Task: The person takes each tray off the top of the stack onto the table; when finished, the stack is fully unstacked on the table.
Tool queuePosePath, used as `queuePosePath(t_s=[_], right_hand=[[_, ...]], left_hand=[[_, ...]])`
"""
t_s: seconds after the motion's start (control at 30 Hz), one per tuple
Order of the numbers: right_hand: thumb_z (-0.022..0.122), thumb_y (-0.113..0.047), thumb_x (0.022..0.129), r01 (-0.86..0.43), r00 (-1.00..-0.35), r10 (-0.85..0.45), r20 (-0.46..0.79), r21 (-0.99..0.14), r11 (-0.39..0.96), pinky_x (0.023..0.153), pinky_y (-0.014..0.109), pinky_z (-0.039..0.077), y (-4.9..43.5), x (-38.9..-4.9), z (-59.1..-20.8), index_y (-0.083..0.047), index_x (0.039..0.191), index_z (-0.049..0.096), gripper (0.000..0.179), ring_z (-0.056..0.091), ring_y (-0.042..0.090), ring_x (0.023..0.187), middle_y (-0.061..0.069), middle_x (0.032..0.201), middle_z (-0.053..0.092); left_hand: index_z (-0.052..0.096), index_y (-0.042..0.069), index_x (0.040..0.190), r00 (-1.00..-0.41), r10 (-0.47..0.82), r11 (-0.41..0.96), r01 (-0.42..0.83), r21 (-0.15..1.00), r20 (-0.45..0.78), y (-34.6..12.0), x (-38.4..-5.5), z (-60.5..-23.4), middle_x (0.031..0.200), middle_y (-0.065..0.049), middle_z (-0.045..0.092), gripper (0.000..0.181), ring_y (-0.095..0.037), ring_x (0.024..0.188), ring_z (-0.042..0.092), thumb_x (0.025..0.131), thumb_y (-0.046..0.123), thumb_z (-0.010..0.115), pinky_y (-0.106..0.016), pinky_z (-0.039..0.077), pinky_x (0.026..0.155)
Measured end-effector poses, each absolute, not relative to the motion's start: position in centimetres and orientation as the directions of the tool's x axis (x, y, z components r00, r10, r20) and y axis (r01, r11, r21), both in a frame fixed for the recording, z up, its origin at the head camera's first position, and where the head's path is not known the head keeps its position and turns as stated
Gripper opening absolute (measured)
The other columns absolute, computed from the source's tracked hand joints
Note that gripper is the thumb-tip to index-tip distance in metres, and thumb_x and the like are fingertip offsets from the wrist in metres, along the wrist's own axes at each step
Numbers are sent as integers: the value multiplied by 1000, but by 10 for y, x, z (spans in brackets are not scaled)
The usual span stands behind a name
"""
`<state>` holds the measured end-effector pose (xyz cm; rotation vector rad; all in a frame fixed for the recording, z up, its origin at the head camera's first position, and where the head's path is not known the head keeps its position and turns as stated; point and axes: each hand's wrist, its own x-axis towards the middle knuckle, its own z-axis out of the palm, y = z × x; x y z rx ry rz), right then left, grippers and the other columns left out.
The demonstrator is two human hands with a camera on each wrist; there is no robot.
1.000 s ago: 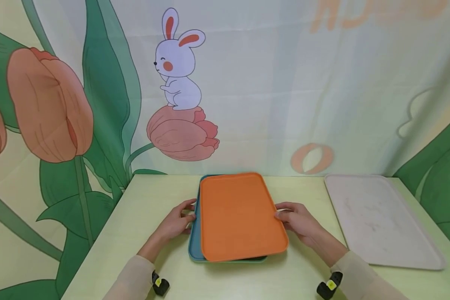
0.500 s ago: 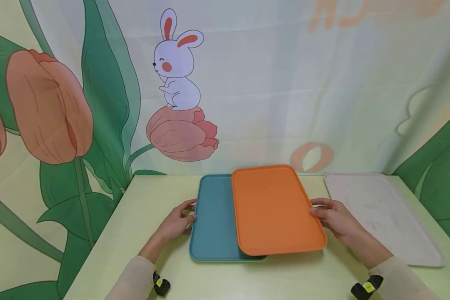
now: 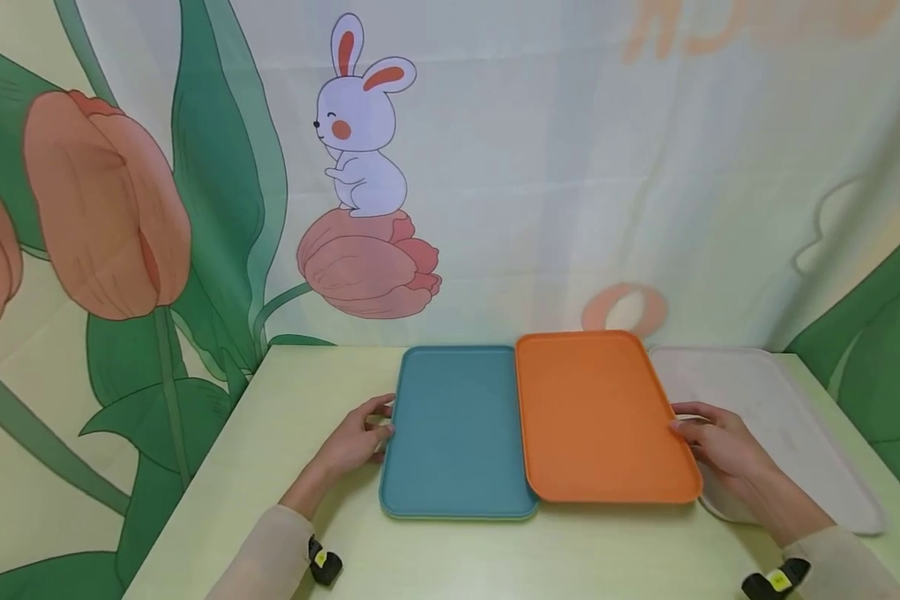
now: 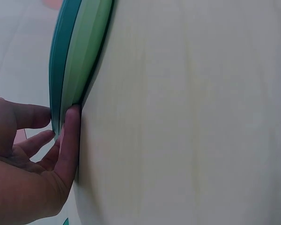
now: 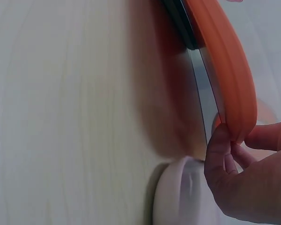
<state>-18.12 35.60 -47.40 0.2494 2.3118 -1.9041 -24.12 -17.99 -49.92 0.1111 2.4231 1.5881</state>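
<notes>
My right hand (image 3: 727,442) pinches the right edge of an orange tray (image 3: 603,417), thumb on top and fingers beneath. In the right wrist view that orange tray (image 5: 232,70) hangs above the table with its shadow below. A blue tray (image 3: 453,433) lies left of it, their neighbouring edges meeting in the head view. At the blue tray's left edge, my left hand (image 3: 351,437) holds the rim. From the left wrist, a light green tray (image 4: 89,42) shows stacked under the blue one, and my fingers (image 4: 71,145) reach down both rims.
A pale, marbled tray (image 3: 780,433) lies on the right of the table (image 3: 285,550), partly behind the orange tray and my right forearm. Behind the table hangs a printed cloth (image 3: 525,167) with tulips and a rabbit.
My right hand has carried the orange tray rightward off the blue one, which now shows fully, and over the pale tray's left edge. The left hand has stayed at the blue tray's rim.
</notes>
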Motion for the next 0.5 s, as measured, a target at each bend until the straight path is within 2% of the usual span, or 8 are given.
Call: queuePosePath(t_s=[0.23, 0.5], right_hand=[[63, -10, 106, 213, -976, 70, -204, -964, 160, 75, 27, 61, 373, -177, -479, 13, 143, 49, 45, 70, 10, 83, -8, 94, 72], [61, -11, 107, 222, -975, 70, -211, -938, 264, 75, 28, 60, 376, -177, -485, 18, 148, 41, 54, 68, 9, 85, -7, 96, 71]], left_hand=[[45, 12, 161, -970, 189, 407, -67, 911, -155, -179, -243, -503, 143, -15, 52, 56, -27, 103, 56, 106, 7, 59, -39, 62, 73], [46, 13, 161, -970, 182, 416, -73, 906, -162, -180, -242, -503, 144, -15, 52, 56, -27, 105, 57, 106, 7, 59, -39, 63, 75]])
